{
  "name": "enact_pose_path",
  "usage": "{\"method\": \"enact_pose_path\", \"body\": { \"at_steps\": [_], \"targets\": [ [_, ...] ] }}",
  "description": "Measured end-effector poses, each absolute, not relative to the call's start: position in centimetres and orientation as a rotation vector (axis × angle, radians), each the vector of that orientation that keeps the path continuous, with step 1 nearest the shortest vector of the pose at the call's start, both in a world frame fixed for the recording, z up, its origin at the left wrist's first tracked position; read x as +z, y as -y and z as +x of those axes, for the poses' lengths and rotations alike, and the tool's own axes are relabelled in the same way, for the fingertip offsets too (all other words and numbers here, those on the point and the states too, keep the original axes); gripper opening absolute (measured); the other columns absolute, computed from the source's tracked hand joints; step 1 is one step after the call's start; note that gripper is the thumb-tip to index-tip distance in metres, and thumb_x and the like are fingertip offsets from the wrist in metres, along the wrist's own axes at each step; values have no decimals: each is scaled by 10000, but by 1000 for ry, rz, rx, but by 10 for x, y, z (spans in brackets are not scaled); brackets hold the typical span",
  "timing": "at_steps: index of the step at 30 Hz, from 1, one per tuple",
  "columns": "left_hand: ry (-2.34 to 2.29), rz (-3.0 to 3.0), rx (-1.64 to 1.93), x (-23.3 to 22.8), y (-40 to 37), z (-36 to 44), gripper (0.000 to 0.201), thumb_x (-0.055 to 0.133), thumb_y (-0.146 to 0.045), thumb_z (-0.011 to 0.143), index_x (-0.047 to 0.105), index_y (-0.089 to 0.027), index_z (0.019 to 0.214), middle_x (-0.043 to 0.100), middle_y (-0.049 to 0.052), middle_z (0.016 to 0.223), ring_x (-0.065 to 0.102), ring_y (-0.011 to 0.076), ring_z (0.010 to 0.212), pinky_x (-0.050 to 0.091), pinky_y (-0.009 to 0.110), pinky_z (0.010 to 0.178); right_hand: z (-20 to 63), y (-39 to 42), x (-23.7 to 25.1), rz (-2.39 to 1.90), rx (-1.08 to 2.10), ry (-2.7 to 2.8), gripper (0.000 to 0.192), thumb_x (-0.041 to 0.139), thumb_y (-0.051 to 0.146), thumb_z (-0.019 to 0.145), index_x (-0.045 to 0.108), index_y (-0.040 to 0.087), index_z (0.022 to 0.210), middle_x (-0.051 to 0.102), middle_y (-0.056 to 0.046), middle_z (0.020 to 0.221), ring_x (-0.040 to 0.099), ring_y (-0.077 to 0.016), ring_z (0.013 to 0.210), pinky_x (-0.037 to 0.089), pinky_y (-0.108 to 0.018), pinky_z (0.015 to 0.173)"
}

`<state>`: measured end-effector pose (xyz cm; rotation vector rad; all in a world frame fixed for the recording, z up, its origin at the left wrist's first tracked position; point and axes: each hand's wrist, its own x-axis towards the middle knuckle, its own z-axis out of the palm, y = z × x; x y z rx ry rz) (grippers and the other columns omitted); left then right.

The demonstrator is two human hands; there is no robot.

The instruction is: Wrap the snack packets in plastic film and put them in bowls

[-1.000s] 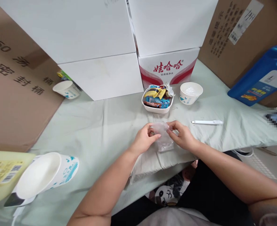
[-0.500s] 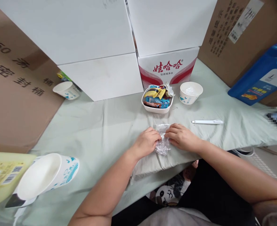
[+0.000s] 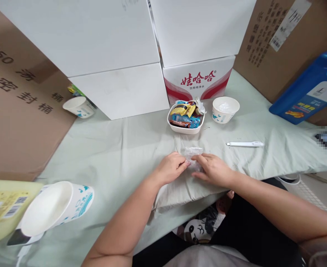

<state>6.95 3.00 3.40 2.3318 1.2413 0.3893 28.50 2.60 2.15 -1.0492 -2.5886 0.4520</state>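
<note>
As the clear bag [image 3: 194,151] lies between, below frame centre, our left hand [image 3: 172,168] pinches it, our right hand [image 3: 215,170] spreads loosely.

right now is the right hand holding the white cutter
No, the white cutter lies on the cloth; the right hand is on clear plastic.

Both bare arms reach forward from bent elbows, the left forearm [image 3: 135,211] and right forearm [image 3: 274,205] slanting inward until the two hands nearly meet. The left grip [image 3: 171,167] faces palm inward, fingers curled and gathered against the thumb at their tips. The right grip [image 3: 214,170] lies palm down, fingers reaching leftward, thumb spread apart below them.
</note>
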Motion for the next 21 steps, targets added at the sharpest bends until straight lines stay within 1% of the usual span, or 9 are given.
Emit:
{"method": "enact_pose_path", "body": {
  "at_steps": [2, 3, 5, 7, 11, 13, 16, 19, 21],
  "targets": [
    [-1345, 2266, 430, 32, -28, 74, 301, 458, -318, 939, 568, -195, 686, 604, 5, 680, 570, 163, 699, 421, 270, 646, 282, -26, 21, -1278, 516, 2493, 272, 441, 342, 965, 557, 152, 1121, 710, -101, 919, 654, -211, 804, 451, -303, 705],
    [-1391, 2220, 459, 31, -27, 76, 256, 468, -309, 930, 568, -199, 721, 601, -5, 677, 566, 156, 661, 408, 265, 618, 281, -28, 22, -1388, 536, 2463, 247, 400, 317, 980, 573, 166, 1072, 715, -85, 878, 658, -200, 762, 433, -285, 668],
    [-1470, 2120, 516, 28, -25, 80, 131, 493, -269, 908, 570, -209, 821, 620, -21, 686, 578, 151, 624, 396, 259, 593, 280, -31, 24, -1551, 522, 2439, 259, 377, 325, 988, 596, 187, 972, 713, -66, 809, 659, -198, 717, 395, -273, 620],
    [-1548, 2041, 556, 24, -25, 84, 45, 516, -227, 887, 558, -214, 895, 646, -24, 690, 603, 156, 618, 398, 259, 592, 277, -36, 25, -1628, 453, 2432, 271, 386, 351, 985, 604, 196, 937, 715, -63, 797, 664, -206, 730, 374, -274, 608],
    [-1697, 1988, 583, 18, -28, 90, 6, 540, -219, 878, 544, -219, 873, 662, -12, 687, 627, 172, 637, 397, 262, 596, 270, -44, 21, -1697, 307, 2418, 296, 377, 378, 987, 609, 197, 955, 729, -83, 855, 676, -221, 784, 366, -285, 612],
    [-1756, 1972, 578, 15, -30, 94, 42, 533, -224, 885, 541, -220, 844, 661, -7, 695, 630, 175, 648, 396, 263, 596, 267, -47, 19, -1721, 261, 2425, 307, 373, 385, 987, 610, 192, 955, 732, -95, 871, 678, -231, 794, 371, -294, 619],
    [-1819, 1974, 583, 11, -30, 97, 18, 540, -229, 880, 542, -221, 864, 639, -10, 680, 623, 180, 648, 405, 270, 604, 263, -49, 17, -1749, 198, 2452, 293, 391, 382, 977, 606, 183, 963, 731, -112, 874, 679, -246, 803, 377, -302, 628],
    [-1875, 2045, 776, 8, -28, 96, 101, 600, -213, 834, 542, -211, 917, 631, 7, 769, 617, 178, 700, 437, 276, 629, 261, -48, 17, -1759, 162, 2470, 272, 414, 374, 966, 597, 174, 982, 728, -118, 887, 678, -253, 819, 380, -305, 631],
    [-1802, 2192, 947, 8, -28, 94, 62, 581, -184, 842, 557, -200, 896, 624, 34, 852, 608, 177, 764, 465, 285, 673, 260, -47, 17, -1758, 161, 2471, 267, 422, 375, 964, 595, 172, 981, 727, -115, 894, 676, -253, 824, 381, -305, 629]
  ]
}}
